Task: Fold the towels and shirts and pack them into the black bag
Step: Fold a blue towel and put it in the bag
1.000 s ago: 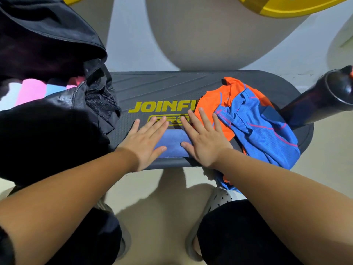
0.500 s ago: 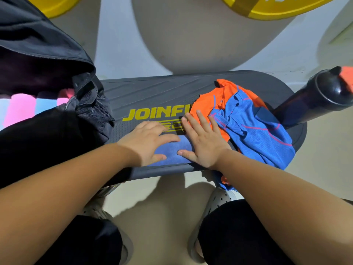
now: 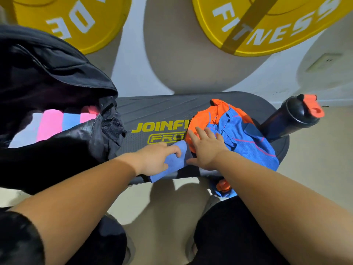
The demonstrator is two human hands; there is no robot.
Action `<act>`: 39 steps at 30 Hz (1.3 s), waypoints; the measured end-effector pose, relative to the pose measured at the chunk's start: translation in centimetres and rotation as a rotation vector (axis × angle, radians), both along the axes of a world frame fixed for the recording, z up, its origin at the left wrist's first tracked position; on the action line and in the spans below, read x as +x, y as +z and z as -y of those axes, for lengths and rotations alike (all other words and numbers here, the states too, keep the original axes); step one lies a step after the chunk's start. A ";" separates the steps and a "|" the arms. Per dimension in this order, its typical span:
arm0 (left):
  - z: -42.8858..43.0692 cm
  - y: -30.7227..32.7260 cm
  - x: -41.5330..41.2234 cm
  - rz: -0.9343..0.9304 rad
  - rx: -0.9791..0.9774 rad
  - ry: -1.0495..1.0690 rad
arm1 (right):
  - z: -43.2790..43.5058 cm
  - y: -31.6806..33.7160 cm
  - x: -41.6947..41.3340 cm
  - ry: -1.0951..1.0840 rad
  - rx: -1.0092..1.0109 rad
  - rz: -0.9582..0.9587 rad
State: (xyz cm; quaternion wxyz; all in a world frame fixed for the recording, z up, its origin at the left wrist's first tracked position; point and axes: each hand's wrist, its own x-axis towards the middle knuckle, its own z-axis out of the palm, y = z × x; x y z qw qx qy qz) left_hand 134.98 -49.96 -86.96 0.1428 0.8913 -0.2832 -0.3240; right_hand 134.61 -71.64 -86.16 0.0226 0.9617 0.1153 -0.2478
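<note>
**Folded towel gripped, bag waiting at left**

My left hand [image 3: 154, 159] is curled round the folded blue towel [image 3: 172, 163] at mid-frame, on the near edge of the step platform [image 3: 162, 111]. My right hand [image 3: 206, 150] lies flat, fingers straight, on the orange-and-blue shirt [image 3: 248, 142]. I judge the towel light, soft and floppy. It wants a pinch across all layers, or the fold opens before the black bag [image 3: 57, 73].

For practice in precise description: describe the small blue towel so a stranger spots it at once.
Find the dark step platform with yellow lettering. At its near edge, between the black bag and the crumpled shirt, the left hand grips the blue towel. Unlike the orange-and-blue shirt, it is plain and folded.
</note>
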 end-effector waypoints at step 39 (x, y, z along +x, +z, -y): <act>-31.3 13.0 2.1 -0.015 -0.266 1.118 | -31.6 19.6 18.0 0.564 0.435 0.494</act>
